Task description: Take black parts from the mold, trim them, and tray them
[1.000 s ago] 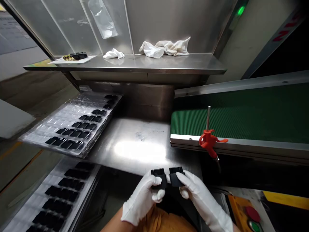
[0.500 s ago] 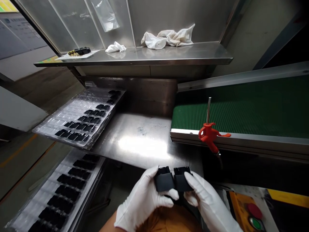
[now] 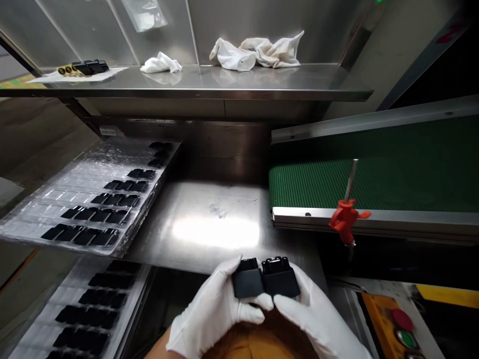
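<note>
Two small black plastic parts, each with a flat matte face and a glossy notched top end, are held side by side over the front edge of the steel bench. My left hand [image 3: 215,306], in a white glove, is closed round the left black plastic part [image 3: 247,284]. Gloved in white too, my right hand [image 3: 318,311] grips the right black plastic part [image 3: 281,282] by its side and lower edge. The parts' inner edges meet or nearly meet. Their undersides are hidden.
Left of the steel bench [image 3: 194,199] lies a clear tray [image 3: 41,202] with rows of black parts; another tray [image 3: 45,304] sits lower. A green conveyor [image 3: 392,174] with a red air gun [image 3: 345,217] is on the right. White cloths [image 3: 239,55] lie on the shelf [image 3: 209,87].
The right part has turned, and my right thumb has moved from its face to its lower edge. Both hands appear slightly further left, and the view has shifted.
</note>
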Demonstrator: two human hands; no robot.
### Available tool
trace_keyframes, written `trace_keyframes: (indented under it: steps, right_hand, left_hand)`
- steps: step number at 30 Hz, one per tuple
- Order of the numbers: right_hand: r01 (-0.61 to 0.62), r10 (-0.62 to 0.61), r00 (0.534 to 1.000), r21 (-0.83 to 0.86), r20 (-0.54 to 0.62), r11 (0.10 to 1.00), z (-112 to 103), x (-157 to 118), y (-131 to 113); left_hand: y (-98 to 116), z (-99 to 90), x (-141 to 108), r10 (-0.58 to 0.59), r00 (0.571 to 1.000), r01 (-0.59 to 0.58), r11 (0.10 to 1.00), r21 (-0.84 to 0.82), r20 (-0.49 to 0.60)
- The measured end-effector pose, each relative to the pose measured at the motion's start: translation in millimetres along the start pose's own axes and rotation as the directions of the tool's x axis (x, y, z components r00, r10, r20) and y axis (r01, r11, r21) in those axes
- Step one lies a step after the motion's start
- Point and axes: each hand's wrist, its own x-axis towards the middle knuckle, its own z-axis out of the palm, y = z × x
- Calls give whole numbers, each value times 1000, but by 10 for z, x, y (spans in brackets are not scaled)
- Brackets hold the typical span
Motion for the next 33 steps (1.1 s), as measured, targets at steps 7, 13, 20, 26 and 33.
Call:
trace_keyframes:
  steps: [7, 13, 20, 26, 33]
  right_hand:
    - [-18, 19, 999, -16, 37, 1000, -3, 257, 253]
    - [145, -214, 946, -275, -242, 950, 80, 345, 322]
    - [237, -392, 859, -423, -330, 875, 193, 408, 545]
    - [362, -551, 807, -559, -212, 746, 336, 330, 576]
    - [349, -417, 903, -392, -101, 851, 323, 229, 529]
  left_hand:
    - [266, -68, -1, -39, 997, 44, 996, -73, 73]
    - [294, -103, -5, 20, 988, 8, 984, -179, 155]
    - [217, -182, -5, 101, 988, -92, 992, -81, 113]
    - [238, -113, 3, 186, 980, -195, 970, 148, 75]
    - [231, -153, 44, 244, 970, -230, 921, 313, -3]
